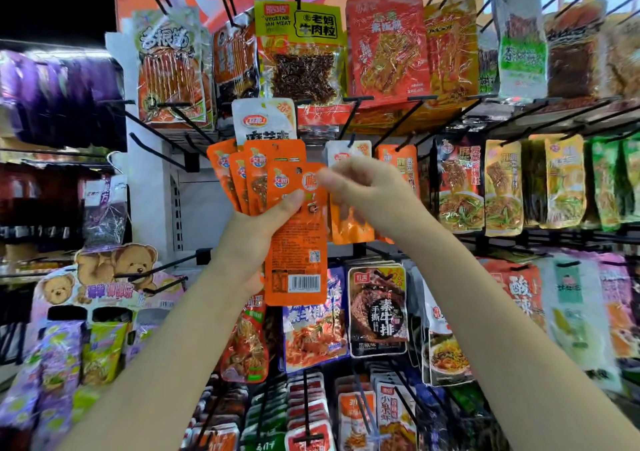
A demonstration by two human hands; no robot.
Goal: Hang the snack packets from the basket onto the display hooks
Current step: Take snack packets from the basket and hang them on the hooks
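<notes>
My left hand [256, 232] holds a fanned stack of several orange snack packets [263, 177] in front of the rack, thumb pressed on the front one. That front packet [298, 253] hangs down with its barcode side toward me. My right hand [367, 191] pinches the top right corner of this front packet, fingers closed on its edge. Bare black display hooks [156, 146] stick out at the left of the rack. A white packet [265, 118] hangs just behind the stack. The basket is not in view.
Rows of hooks carry hanging snack packets: a yellow-green one [301, 49] and a red one [384, 42] above, a dark one [377, 308] below. A bear-printed cardboard display [104, 277] stands at the lower left. Purple packets [59, 97] fill the left shelf.
</notes>
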